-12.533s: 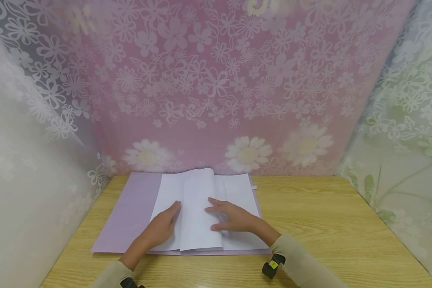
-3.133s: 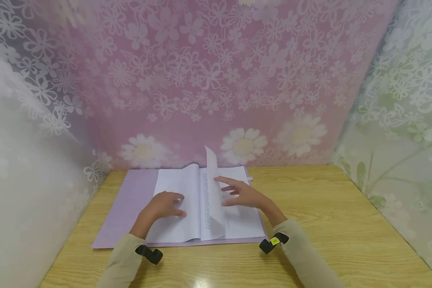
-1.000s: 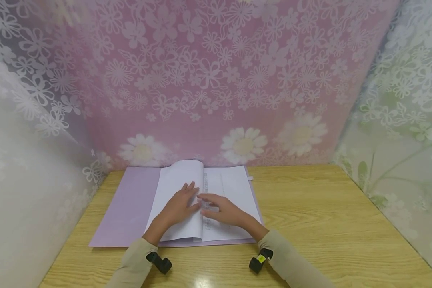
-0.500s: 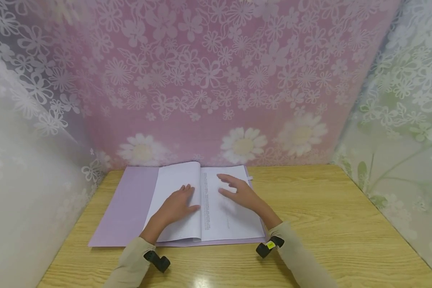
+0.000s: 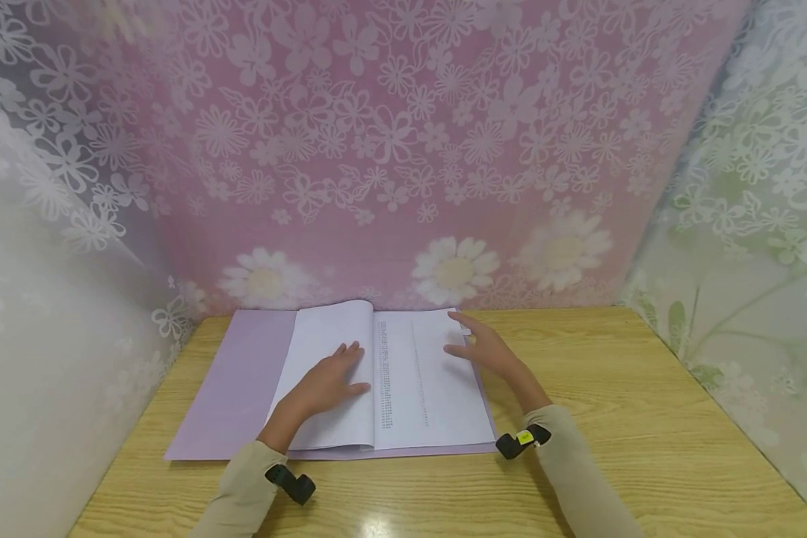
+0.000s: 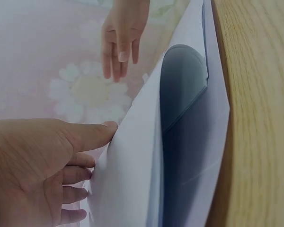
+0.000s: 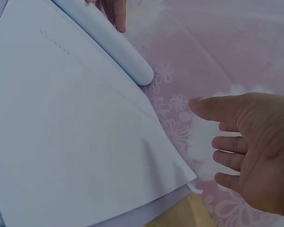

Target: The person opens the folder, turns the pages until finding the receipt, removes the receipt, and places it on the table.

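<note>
A purple folder [image 5: 249,388] lies spread on the table with white paper pages inside. My left hand [image 5: 329,382] rests on the turned left pages [image 5: 329,321], fingers extended, thumb near the curved fold. In the left wrist view those pages [image 6: 128,156] bulge up into a rounded loop at their near end. The right page [image 5: 437,396] lies flat with columns of small print. My right hand [image 5: 487,350] hovers over that page's far right corner, fingers spread and holding nothing. The right wrist view shows the same hand [image 7: 255,146] apart from the page corner.
The wooden table [image 5: 612,403] extends to the right and in front of the folder. A flowered pink backdrop [image 5: 403,164] stands close behind the folder, with pale side curtains left and right. A small white tab [image 5: 467,332] sticks out at the folder's right edge.
A raised page has been turned over to the left, under my left hand, which now stays there. My right hand has moved off the fold, rightward to the page's far right corner.
</note>
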Available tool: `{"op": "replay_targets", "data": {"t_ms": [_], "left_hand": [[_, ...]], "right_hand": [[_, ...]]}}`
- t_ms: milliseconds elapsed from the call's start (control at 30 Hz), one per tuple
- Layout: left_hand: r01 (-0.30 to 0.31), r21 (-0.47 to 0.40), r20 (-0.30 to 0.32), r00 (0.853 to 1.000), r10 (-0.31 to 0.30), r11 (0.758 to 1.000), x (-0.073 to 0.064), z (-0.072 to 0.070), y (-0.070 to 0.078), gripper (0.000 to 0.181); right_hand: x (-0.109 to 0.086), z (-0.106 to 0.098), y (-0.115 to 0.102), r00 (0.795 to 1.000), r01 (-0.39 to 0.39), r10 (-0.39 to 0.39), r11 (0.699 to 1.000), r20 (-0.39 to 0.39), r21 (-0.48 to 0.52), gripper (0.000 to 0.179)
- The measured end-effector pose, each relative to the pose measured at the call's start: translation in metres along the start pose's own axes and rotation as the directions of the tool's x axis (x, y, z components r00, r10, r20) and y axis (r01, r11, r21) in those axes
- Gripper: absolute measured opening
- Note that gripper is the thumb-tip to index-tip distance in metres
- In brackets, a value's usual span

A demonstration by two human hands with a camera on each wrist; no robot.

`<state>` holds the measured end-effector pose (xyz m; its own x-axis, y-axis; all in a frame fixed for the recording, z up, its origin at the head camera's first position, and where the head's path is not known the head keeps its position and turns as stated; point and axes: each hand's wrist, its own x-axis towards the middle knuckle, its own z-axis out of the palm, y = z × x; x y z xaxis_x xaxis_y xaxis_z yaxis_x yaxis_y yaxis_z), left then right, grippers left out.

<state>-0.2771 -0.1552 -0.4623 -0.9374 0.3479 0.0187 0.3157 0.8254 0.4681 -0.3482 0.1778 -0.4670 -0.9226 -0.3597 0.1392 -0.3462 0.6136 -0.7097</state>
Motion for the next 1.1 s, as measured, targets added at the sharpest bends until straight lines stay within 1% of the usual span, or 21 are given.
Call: {"op": "replay_targets", "data": {"t_ms": [133,267,433,600,767,1000,1100], "left_hand": [[0.013,0.003,0.022,1.0,-0.013,1.0,0.0,0.001,-0.002,0.073],[0.03,-0.001,0.037,0.999,-0.03,1.0,0.001,0.001,-0.004,0.073],[0.038,-0.02,0.044,0.998,-0.037,0.999,0.0,0.0,-0.004,0.072],[0.045,-0.039,0.046,0.998,-0.043,0.998,-0.002,0.0,-0.003,0.073],[0.053,-0.034,0.046,0.998,-0.051,0.998,-0.003,0.0,-0.002,0.074],[0.064,-0.026,0.051,0.997,-0.063,0.998,-0.002,0.001,-0.003,0.075],[0.07,-0.032,0.056,0.996,-0.068,0.997,-0.003,0.002,-0.003,0.075]], "right_hand": [[0.0,-0.001,0.01,0.999,-0.042,0.042,0.999,0.025,0.002,0.078],[0.001,0.0,0.019,0.996,-0.081,0.082,0.996,0.047,-0.026,0.081],[0.001,0.002,0.026,0.995,-0.076,0.079,0.996,0.06,-0.056,0.083],[0.0,0.004,0.027,0.991,-0.11,0.115,0.992,0.074,-0.065,0.081],[-0.002,0.005,0.024,0.984,-0.147,0.151,0.988,0.09,-0.051,0.079],[-0.002,0.006,0.022,0.983,-0.154,0.158,0.986,0.089,-0.059,0.078],[-0.002,0.007,0.023,0.985,-0.144,0.149,0.988,0.083,-0.064,0.076]]}}
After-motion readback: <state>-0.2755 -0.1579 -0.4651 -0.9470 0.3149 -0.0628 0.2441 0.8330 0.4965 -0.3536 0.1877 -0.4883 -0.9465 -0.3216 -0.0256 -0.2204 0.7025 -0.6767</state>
